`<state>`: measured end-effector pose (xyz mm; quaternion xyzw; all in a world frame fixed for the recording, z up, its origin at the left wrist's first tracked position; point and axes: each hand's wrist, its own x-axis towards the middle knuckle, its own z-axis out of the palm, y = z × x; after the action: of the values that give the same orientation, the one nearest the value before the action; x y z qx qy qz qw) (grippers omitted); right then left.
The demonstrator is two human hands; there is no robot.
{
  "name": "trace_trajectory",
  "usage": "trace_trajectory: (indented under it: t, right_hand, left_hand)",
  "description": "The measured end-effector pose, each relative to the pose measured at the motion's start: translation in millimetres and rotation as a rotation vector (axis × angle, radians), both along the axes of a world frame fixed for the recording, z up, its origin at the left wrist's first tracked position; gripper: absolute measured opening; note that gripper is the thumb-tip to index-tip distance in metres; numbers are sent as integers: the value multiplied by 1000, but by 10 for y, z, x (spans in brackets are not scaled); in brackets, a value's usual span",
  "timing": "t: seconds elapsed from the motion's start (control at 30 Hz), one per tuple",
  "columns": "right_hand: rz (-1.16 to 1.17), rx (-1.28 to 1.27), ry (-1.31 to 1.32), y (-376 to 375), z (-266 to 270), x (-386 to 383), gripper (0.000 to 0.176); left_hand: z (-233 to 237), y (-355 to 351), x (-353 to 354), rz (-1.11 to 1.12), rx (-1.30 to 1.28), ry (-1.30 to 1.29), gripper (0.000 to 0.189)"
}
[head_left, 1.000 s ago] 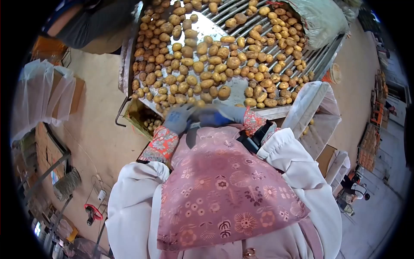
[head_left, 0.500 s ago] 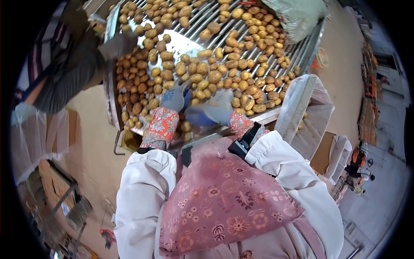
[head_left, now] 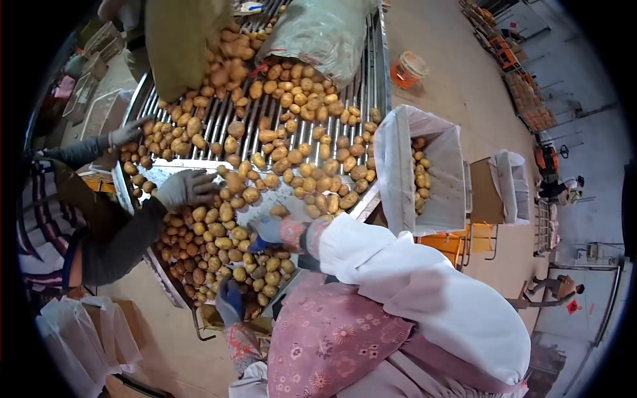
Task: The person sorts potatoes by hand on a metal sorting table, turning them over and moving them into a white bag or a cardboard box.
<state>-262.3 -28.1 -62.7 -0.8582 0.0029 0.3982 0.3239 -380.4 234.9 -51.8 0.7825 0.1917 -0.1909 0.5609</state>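
Observation:
Many loose potatoes [head_left: 215,249] lie on the metal sorting table [head_left: 149,172]. My right hand [head_left: 267,232], in a blue-grey glove, is over the potatoes beside a bare patch of metal, its fingers spread to the left and open. At the table's near edge, my left hand [head_left: 230,302] in a matching glove touches the nearest potatoes, its fingers stretched out and open. What lies under its palm is hidden. Neither hand visibly grips a potato.
A co-worker's grey-gloved hands [head_left: 186,189] reach over potatoes from the left. A large sack [head_left: 322,40] lies on the rollers, beside an olive sack [head_left: 179,46]. At right stand a lined bin [head_left: 431,179] holding potatoes, a cardboard box [head_left: 484,192] and a bucket [head_left: 408,69].
The view has turned and shifted right. My hands were close together and are now apart, the left nearer the table's edge. The co-worker's hands now reach onto the potatoes; an olive sack has appeared.

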Motion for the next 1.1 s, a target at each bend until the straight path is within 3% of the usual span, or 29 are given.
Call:
trace_trajectory:
  t: [0.03,0.07,0.1,0.13,0.17,0.2,0.23,0.27,0.3,0.33,0.37,0.4,0.47,0.5,0.53,0.57,0.6,0.63,0.7,0.77,0.83,0.87,0.9,0.97,1.03,1.07,1.1]
  right_hand:
    - [-164,202,207,-114,855,-81,71]
    - [-204,525,12,-78,104,-242,67]
    - [-193,866,-154,-4,229,-278,64]
    - [-797,1137,376,-64,379,-528,45]
    - [-996,1458,457,61,-353,-677,35]
    - [-725,1063,-89,-22,-4,-773,35]
    - [-408,642,-571,-188,420,-782,36]
    - [-693,1323,-242,-279,259,-748,41]
    - [-973,1958,175,-378,86,-748,47]
    - [-775,1366,-382,-584,240,-841,47]
    - [-509,723,-834,-884,536,-921,47]
    - [-565,666,-688,-1133,824,-972,43]
    - [-1002,1897,422,-2007,1120,-1147,53]
    - [-1046,1865,29,-2463,1051,-1306,66]
    - [-1488,2032,-90,-2739,1261,-1426,76]
    - [-1643,1818,-433,-2620,1555,-1454,77]
    - [-1757,1564,-763,-2479,1755,-1480,77]
    - [-1762,1553,-757,-2425,1655,-1509,77]
    - [-1449,2234,-334,-2319,1164,-1581,82]
    - [-1004,1880,-17,-2017,363,-1418,73]
    - [-288,480,-712,-1122,59,-1118,44]
    - [-577,670,-54,-741,77,-981,33]
    - [-175,232,-65,-603,307,-938,40]
    - [157,183,-137,-520,499,-672,42]
    - [-435,685,87,-684,-363,-470,38]
    - [-382,374,-299,-552,280,-290,34]
    - [-415,284,-460,-396,449,-51,30]
  left_hand:
    - [606,-155,116,91,-44,1,42]
    - [295,-42,150,-19,142,-330,40]
    - [295,-76,236,-127,334,-652,38]
    - [273,-216,171,81,-74,-541,40]
    - [582,-553,304,286,-475,-412,42]
    - [504,-651,401,-28,-395,-370,44]
    - [574,-876,333,115,-986,68,46]
    - [1229,-1314,406,-307,-348,-165,46]
    - [783,-1448,391,-478,-99,-804,43]
    - [1035,-1575,458,-549,29,-1002,47]
    - [919,-1543,479,-537,44,-989,47]
    - [724,-1510,463,-562,-30,-870,45]
    - [611,-1392,457,-533,-312,-529,43]
    - [522,-1300,464,-525,-309,-519,43]
    - [376,-1205,467,-582,-23,-591,43]
    - [257,-1178,447,-634,264,-652,43]
    - [199,-1225,415,-671,341,-601,48]
    - [175,-1267,357,-671,337,-592,48]
    - [109,-1329,258,-943,581,-693,52]
    - [-58,-1320,197,-918,632,-742,53]
    - [-20,-1186,205,-919,627,-571,43]
    - [-11,-1058,170,-917,647,-550,43]
    - [-17,-903,103,-855,643,-508,39]
    - [-10,-629,-26,-725,629,-433,30]
    - [151,-389,-169,-685,684,-368,28]
    - [251,-278,-136,-654,733,-321,27]
    - [358,-218,-4,-653,748,-317,27]
